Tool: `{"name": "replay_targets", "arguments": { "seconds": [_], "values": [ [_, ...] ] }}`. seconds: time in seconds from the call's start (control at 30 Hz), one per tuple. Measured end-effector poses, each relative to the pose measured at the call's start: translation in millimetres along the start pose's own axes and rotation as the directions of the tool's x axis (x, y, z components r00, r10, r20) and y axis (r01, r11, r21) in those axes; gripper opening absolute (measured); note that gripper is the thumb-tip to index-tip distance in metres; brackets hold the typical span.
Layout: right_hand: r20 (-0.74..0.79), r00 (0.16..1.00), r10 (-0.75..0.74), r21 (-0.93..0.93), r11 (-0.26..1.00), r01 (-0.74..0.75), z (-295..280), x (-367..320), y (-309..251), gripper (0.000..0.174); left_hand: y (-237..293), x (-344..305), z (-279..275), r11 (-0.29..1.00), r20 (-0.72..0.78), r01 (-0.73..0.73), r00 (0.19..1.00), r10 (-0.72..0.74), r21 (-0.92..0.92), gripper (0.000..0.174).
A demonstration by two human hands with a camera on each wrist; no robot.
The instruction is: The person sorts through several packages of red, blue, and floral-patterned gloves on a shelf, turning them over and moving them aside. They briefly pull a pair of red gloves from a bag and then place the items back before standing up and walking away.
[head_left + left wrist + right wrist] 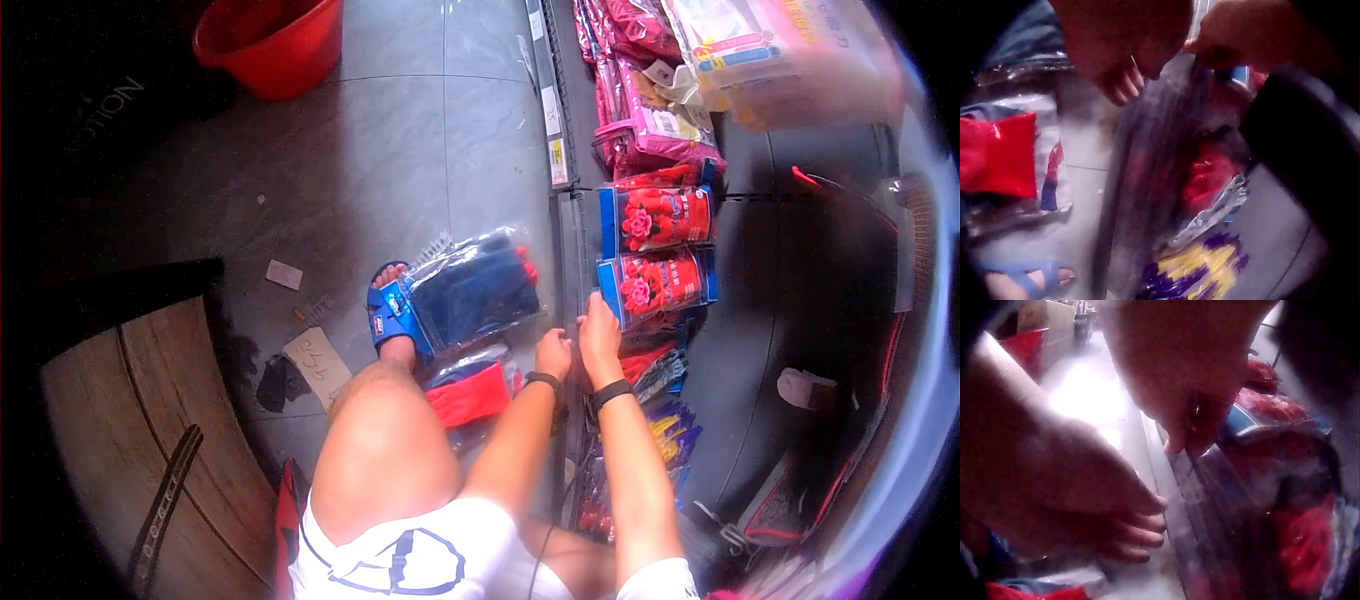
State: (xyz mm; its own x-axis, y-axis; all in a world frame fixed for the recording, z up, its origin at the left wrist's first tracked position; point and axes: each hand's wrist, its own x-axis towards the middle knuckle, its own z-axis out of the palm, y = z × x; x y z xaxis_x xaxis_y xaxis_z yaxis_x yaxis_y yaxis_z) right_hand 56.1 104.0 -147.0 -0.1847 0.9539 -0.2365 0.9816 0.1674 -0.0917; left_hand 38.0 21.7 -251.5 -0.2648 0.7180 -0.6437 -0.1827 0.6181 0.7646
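Observation:
My left hand is beside the shelf's front edge, its fingers loosely bent, with nothing visible in them. Close by on the shelf side, my right hand curls its thumb and fingers at the clear plastic strip along that edge. Its fingertips are partly hidden in the right wrist view. Just beyond the right hand lie red packets with blue borders and a flower print. Left of the hands, a clear bag with dark blue contents overlaps a foot in a blue sandal.
Red gloves in plastic lie on the floor. Yellow-and-purple packs line the low shelf, with pink packages farther along. A red basin stands at upper left. A handwritten cardboard piece lies near the knee.

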Motion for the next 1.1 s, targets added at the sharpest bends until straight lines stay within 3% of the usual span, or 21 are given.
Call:
{"name": "replay_targets", "arguments": {
  "seconds": [0.2,0.3,0.4,0.5,0.6,0.8,0.97,1.1],
  "values": [
    [-0.061,0.989,0.134,-0.008,0.991,-0.135,-2,-10,-4,0.022,2,-13,7,0.999,-0.038,-0.008,0.999,0.010,0.036,0.034],
    [-0.107,0.991,0.077,0.119,0.991,-0.064,2,-24,4,0.029,5,-18,7,1.000,-0.062,-0.004,0.998,0.006,0.025,0.033],
    [-0.103,0.986,0.129,0.134,0.984,-0.115,0,-31,3,0.029,10,-25,6,0.998,-0.079,0.056,0.995,-0.058,-0.032,0.031],
    [-0.136,0.988,0.066,0.098,0.994,-0.053,1,-35,6,0.024,3,-22,11,0.993,-0.071,0.090,0.993,-0.095,-0.072,0.033],
    [-0.145,0.983,-0.110,-0.074,0.992,0.101,4,-35,14,0.018,7,-23,8,0.983,-0.039,0.147,0.988,-0.152,-0.112,0.037],
    [-0.132,0.981,-0.141,-0.115,0.985,0.126,4,-24,13,0.013,3,-23,12,0.967,-0.035,0.190,0.979,-0.199,-0.171,0.044],
    [-0.108,0.994,-0.013,-0.024,1.000,0.011,6,-28,15,0.015,-26,-12,38,0.906,0.020,0.259,0.963,-0.267,-0.335,0.051],
    [-0.093,0.994,0.052,0.036,0.998,-0.049,2,-28,10,0.016,-25,-13,34,0.927,0.021,0.256,0.965,-0.261,-0.273,0.055]
  ]
}}
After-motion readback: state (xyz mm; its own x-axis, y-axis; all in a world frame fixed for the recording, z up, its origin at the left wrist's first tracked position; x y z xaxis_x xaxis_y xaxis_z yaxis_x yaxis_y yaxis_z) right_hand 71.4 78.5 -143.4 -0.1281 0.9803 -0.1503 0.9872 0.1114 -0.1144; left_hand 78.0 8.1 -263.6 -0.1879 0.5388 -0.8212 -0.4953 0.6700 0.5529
